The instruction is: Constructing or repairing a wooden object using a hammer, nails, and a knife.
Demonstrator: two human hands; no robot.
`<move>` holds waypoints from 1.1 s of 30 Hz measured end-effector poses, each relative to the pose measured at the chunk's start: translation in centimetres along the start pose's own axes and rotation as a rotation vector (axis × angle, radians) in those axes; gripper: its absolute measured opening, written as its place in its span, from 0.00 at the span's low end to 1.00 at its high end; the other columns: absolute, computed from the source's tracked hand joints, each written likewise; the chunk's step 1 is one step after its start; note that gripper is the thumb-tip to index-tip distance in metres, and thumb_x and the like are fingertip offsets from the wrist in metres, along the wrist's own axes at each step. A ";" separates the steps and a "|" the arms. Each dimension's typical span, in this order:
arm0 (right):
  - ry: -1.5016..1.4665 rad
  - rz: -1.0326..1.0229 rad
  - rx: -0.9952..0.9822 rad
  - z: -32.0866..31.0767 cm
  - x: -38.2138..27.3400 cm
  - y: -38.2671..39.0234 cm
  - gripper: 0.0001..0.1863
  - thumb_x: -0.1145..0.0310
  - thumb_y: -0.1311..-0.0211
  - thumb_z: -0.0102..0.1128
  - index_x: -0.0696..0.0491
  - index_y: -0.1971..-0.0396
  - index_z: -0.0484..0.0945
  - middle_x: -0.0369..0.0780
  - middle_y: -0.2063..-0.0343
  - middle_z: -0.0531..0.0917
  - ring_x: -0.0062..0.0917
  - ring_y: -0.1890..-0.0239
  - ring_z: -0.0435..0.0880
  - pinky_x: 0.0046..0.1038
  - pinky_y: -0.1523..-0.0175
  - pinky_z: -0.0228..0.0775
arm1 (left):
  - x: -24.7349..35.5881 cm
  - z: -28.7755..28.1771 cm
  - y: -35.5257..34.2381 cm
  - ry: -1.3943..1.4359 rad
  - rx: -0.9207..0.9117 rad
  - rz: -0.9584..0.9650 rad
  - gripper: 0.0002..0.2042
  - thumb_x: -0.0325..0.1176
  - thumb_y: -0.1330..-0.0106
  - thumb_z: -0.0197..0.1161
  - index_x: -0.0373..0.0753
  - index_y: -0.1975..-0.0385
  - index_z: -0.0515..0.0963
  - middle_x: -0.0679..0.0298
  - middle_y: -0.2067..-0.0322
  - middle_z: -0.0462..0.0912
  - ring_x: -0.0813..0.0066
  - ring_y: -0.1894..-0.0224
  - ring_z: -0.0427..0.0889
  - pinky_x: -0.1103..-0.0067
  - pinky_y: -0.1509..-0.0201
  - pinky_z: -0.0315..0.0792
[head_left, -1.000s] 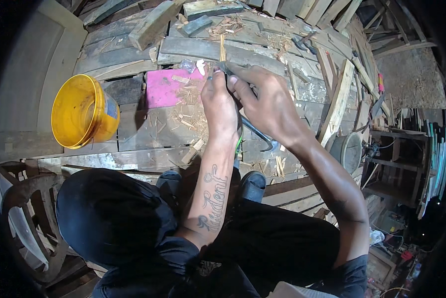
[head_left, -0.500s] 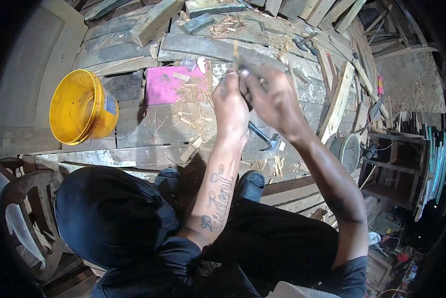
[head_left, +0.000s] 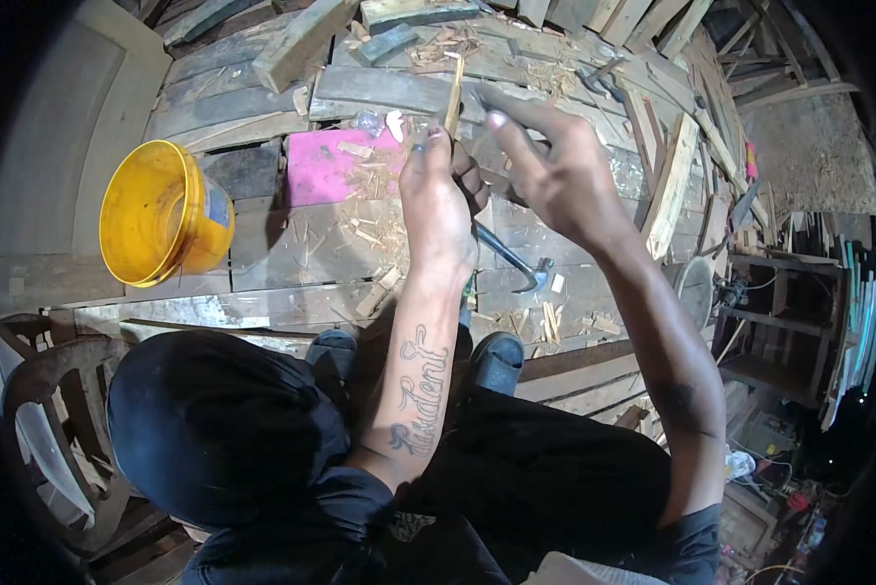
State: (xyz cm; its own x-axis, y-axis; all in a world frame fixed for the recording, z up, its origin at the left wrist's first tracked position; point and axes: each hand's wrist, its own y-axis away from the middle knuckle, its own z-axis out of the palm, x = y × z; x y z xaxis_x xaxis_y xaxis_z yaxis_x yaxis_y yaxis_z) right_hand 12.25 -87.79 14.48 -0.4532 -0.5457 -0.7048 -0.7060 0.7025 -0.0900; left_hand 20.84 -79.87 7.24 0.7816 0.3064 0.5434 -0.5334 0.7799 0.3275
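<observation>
Head view: left hand (head_left: 440, 200), grip closed around wooden stick (head_left: 455, 95); right hand (head_left: 562, 168), grip unclear.

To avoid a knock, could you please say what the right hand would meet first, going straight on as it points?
The right hand would probably meet the thin wooden stick in the left hand, though depth is unclear.

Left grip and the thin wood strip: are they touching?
Touching. In the head view, the left grip is closed around the thin wood strip, whose far end juts out beyond it.
</observation>
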 end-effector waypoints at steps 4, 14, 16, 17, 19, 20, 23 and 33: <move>0.032 -0.012 0.049 0.5 0.4 -0.3 0.20 0.64 0.29 0.57 0.60 0.44 0.79 0.56 0.49 0.83 0.44 0.44 0.83 0.36 0.36 0.71 | -1.3 0.6 0.4 -0.043 0.035 0.025 0.09 0.41 0.21 0.52 0.43 0.62 0.72 0.77 0.77 0.62 0.87 0.77 0.61 0.85 0.75 0.56; -0.040 0.024 0.057 1.5 -0.7 0.1 0.16 0.65 0.28 0.53 0.63 0.57 0.83 0.48 0.75 0.86 0.32 0.75 0.86 0.34 0.63 0.77 | -1.7 0.5 0.2 -0.012 -0.001 0.066 0.16 0.37 0.20 0.49 0.31 0.43 0.71 0.59 0.53 0.80 0.72 0.52 0.81 0.76 0.50 0.76; -0.047 0.060 0.107 1.7 -0.7 -0.1 0.17 0.64 0.27 0.53 0.62 0.53 0.82 0.48 0.72 0.87 0.32 0.75 0.86 0.34 0.62 0.78 | -1.8 1.1 0.4 -0.003 0.025 0.044 0.13 0.40 0.20 0.50 0.37 0.53 0.75 0.72 0.71 0.75 0.86 0.72 0.73 0.85 0.70 0.68; -0.055 0.094 0.155 1.9 -0.7 -0.3 0.18 0.64 0.27 0.53 0.60 0.48 0.82 0.48 0.68 0.88 0.32 0.75 0.86 0.33 0.60 0.79 | -1.8 1.1 0.6 -0.003 0.030 0.033 0.11 0.40 0.21 0.50 0.39 0.59 0.74 0.71 0.73 0.74 0.83 0.73 0.74 0.81 0.71 0.70; 0.011 0.132 0.153 0.9 1.2 -1.5 0.20 0.62 0.27 0.54 0.58 0.43 0.79 0.51 0.59 0.88 0.35 0.65 0.88 0.34 0.51 0.79 | -2.0 1.0 1.1 -0.083 -0.033 0.005 0.11 0.41 0.21 0.51 0.42 0.64 0.71 0.73 0.77 0.68 0.85 0.77 0.67 0.82 0.74 0.63; 0.023 0.123 0.218 0.3 3.3 -2.4 0.20 0.62 0.28 0.56 0.57 0.42 0.79 0.48 0.61 0.88 0.28 0.71 0.85 0.30 0.61 0.77 | -2.3 1.0 1.5 -0.163 -0.094 -0.025 0.13 0.42 0.22 0.51 0.45 0.70 0.68 0.76 0.80 0.63 0.87 0.81 0.60 0.83 0.78 0.57; -0.024 0.118 0.297 -1.1 4.7 -2.6 0.22 0.60 0.28 0.59 0.57 0.40 0.78 0.37 0.73 0.82 0.14 0.84 0.70 0.23 0.81 0.64 | -2.1 2.8 2.3 -0.044 -0.059 -0.078 0.14 0.42 0.22 0.52 0.46 0.72 0.66 0.76 0.80 0.62 0.86 0.80 0.59 0.83 0.77 0.55; 0.001 -0.072 0.072 1.5 1.0 0.5 0.18 0.63 0.30 0.58 0.62 0.50 0.82 0.55 0.53 0.85 0.45 0.48 0.84 0.37 0.40 0.73 | -0.8 0.6 -0.4 -0.133 0.104 0.087 0.13 0.41 0.21 0.50 0.38 0.63 0.74 0.75 0.77 0.66 0.86 0.78 0.63 0.83 0.75 0.58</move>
State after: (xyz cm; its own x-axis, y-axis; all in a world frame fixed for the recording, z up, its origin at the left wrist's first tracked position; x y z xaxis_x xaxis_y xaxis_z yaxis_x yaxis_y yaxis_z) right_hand 12.24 -87.27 12.68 -0.4035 -0.5967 -0.6937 -0.6957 0.6925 -0.1911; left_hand 20.23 -80.70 7.12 0.6847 0.2900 0.6686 -0.6335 0.6905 0.3492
